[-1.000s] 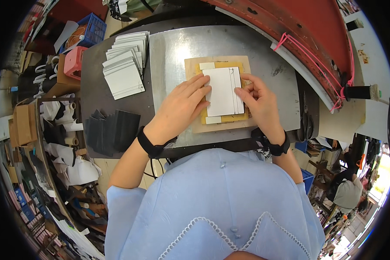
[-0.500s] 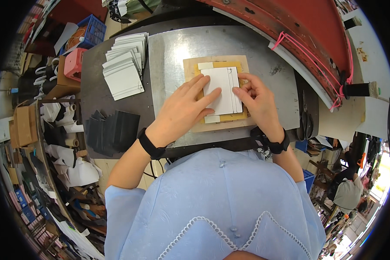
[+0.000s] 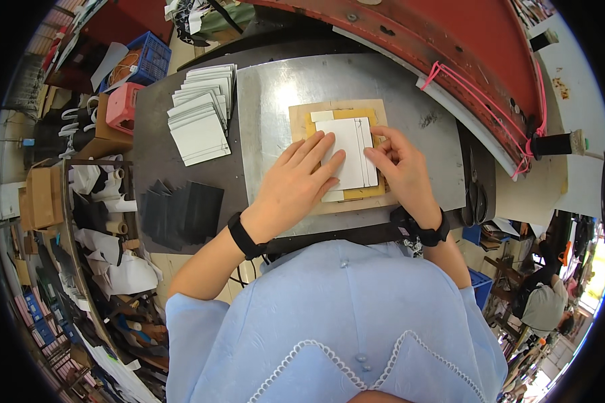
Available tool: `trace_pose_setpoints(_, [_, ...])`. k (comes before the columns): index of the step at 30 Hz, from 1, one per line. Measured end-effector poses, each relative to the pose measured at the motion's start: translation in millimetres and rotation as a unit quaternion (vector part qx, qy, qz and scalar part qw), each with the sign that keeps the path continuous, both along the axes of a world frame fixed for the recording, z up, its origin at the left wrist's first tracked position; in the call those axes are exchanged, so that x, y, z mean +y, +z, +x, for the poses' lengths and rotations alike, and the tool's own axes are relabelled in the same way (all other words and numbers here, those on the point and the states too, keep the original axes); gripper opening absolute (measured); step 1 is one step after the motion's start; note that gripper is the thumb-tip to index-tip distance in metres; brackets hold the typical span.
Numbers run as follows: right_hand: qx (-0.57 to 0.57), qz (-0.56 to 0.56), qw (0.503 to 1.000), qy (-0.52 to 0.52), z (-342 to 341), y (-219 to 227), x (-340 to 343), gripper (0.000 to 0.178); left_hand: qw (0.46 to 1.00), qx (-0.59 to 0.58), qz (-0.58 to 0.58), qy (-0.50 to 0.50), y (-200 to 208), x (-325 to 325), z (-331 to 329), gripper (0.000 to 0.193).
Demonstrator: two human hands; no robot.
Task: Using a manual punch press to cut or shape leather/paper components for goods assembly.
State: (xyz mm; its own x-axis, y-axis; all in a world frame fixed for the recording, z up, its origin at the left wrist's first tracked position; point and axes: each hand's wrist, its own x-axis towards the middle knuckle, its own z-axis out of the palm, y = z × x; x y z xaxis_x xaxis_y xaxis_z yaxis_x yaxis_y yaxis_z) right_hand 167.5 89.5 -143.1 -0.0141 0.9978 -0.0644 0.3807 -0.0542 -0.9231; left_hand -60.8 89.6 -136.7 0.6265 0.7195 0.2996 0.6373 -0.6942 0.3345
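A white card (image 3: 350,151) lies on a yellow pad set on a tan board (image 3: 298,119) on the grey metal table (image 3: 269,101). My left hand (image 3: 296,185) lies flat across the card's left side, fingers spread, pressing it down. My right hand (image 3: 400,168) rests on the card's right edge, with its fingertips pinching near a thin white strip there. Both wrists carry black bands.
A fanned stack of white cards (image 3: 202,111) lies on the dark side table at the left, with black sheets (image 3: 178,211) below it. A red machine frame with a pink cord (image 3: 491,101) arcs behind the table. A pink box (image 3: 122,107) and a blue crate (image 3: 148,60) stand far left.
My left hand has slid a little to the right over the white card. My right hand has stayed at the card's right edge.
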Motion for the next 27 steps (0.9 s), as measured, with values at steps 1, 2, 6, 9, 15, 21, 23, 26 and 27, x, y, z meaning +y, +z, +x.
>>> trace_pose_setpoints(1, [-0.007,-0.004,1.000,0.000,0,2,-1,0.032,1.000,0.000,-0.001,-0.002,0,0,0,0.047])
trace_pose_setpoints(2, [-0.014,-0.009,1.000,0.000,-1,4,-1,0.031,1.000,-0.001,-0.003,-0.003,1,0,0,0.048])
trace_pose_setpoints(6, [-0.070,0.035,0.997,0.015,-2,2,-2,0.025,0.999,-0.005,-0.033,-0.007,4,2,-3,0.049])
trace_pose_setpoints(9, [-0.087,0.054,0.994,0.030,-3,6,-2,0.021,0.998,-0.028,-0.056,-0.009,3,4,-6,0.050])
trace_pose_setpoints(15, [-0.216,0.125,0.967,0.053,-3,7,-7,0.018,0.997,0.017,-0.067,-0.018,12,8,-7,0.049])
trace_pose_setpoints(21, [-0.353,0.261,0.888,0.135,-5,6,-5,0.032,0.997,0.043,-0.058,-0.003,16,10,2,0.051])
trace_pose_setpoints(23, [-0.362,0.269,0.882,0.134,-6,10,-10,0.033,0.997,0.044,-0.061,-0.012,18,14,5,0.052])
trace_pose_setpoints(26, [-0.365,0.283,0.877,0.132,-4,9,-15,0.035,0.997,0.066,-0.040,-0.021,23,15,7,0.053])
trace_pose_setpoints(27, [-0.365,0.288,0.876,0.131,-4,7,-17,0.036,0.996,0.077,-0.029,-0.023,24,15,8,0.054])
